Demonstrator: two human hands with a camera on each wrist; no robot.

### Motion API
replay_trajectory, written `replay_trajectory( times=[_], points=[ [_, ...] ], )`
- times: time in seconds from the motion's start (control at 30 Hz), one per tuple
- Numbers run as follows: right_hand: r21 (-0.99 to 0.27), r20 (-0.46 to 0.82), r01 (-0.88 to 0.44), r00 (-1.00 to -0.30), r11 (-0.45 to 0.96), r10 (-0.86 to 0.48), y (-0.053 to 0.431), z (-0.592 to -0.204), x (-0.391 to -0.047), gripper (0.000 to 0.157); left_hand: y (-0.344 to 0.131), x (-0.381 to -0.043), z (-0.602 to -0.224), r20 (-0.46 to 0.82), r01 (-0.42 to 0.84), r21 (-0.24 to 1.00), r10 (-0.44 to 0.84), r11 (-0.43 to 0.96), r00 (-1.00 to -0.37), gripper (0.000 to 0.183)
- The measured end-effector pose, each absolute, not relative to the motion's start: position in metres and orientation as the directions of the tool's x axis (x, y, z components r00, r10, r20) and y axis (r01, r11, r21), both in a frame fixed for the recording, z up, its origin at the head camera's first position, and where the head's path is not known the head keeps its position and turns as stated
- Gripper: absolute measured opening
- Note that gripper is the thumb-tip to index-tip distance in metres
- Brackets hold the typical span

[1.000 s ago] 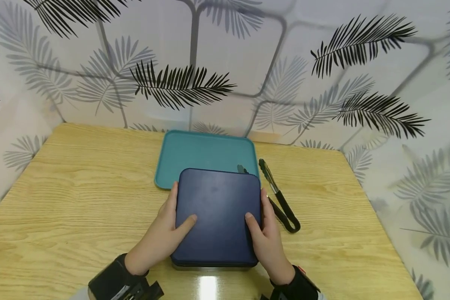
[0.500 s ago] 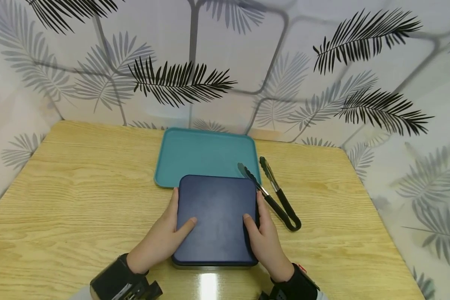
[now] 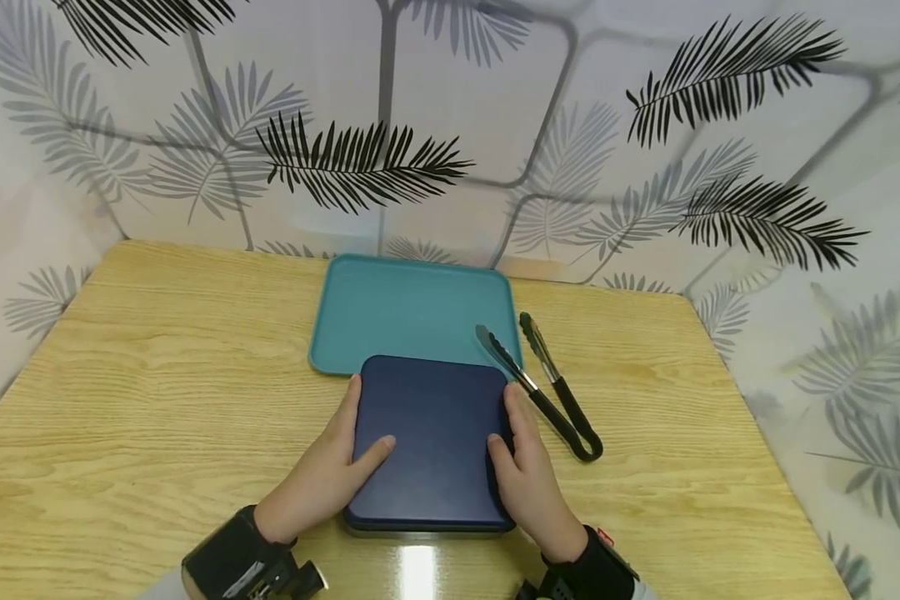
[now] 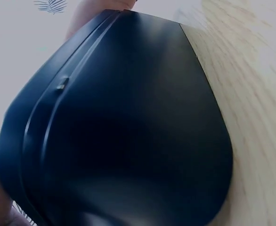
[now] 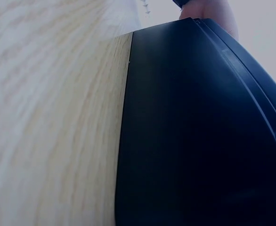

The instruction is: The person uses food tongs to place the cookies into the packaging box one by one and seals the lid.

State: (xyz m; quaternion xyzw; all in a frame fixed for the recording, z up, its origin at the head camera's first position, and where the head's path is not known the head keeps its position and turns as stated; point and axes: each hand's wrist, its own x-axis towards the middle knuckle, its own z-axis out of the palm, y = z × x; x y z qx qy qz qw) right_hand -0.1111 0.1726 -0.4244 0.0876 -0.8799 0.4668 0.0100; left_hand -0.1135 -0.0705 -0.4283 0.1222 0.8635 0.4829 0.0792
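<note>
A dark navy square tin box [image 3: 429, 450] with rounded corners stands on the table in front of me, its lid [image 4: 25, 108] on top. My left hand [image 3: 345, 458] grips its left side, thumb lying over the top edge. On the opposite side my right hand [image 3: 528, 475] holds it the same way, fingers along the side wall and thumb on top. Both wrist views show the tall dark side wall [image 5: 185, 127], with a seam running below the lid. A pair of tongs [image 3: 570, 417] with black handles lies spread just right of the box.
Behind the box lies a teal tray [image 3: 412, 304], with one arm of the tongs over its right corner. Everything stands on a light wooden table [image 3: 195, 375]. A leaf-patterned wall covering [image 3: 450, 108] rises at the table's back edge.
The lid's far edge has come down and toward me, so more of the tray and tongs shows. My right fingers moved slightly inward with it; the left hand stays nearly in place.
</note>
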Motion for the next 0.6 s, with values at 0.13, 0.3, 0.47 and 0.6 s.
replay_trajectory(
  times=[0.13, 0.3, 0.47, 0.6],
  points=[
    [-0.788, 0.08, -0.165, -0.983, 0.593, -0.167, 0.1731, -0.4247, -0.1105, 0.056, -0.0702, -0.1136, -0.4297, -0.003, 0.17, 0.85, 0.327, 0.498, -0.945, 0.08],
    [-0.731, 0.048, -0.171, -0.979, 0.66, -0.2, 0.1733, -0.4256, -0.1096, 0.064, -0.0731, -0.1144, -0.4298, -0.021, 0.184, 0.833, 0.362, 0.522, -0.932, 0.079],
    [-0.652, 0.055, -0.23, -0.965, 0.722, -0.257, 0.172, -0.4258, -0.1091, 0.072, -0.0753, -0.1162, -0.4304, -0.026, 0.197, 0.827, 0.385, 0.527, -0.922, 0.081],
    [-0.568, 0.081, -0.307, -0.944, 0.764, -0.319, 0.1724, -0.426, -0.1072, 0.072, -0.0749, -0.1161, -0.4327, -0.026, 0.202, 0.826, 0.393, 0.527, -0.919, 0.083]
  ],
)
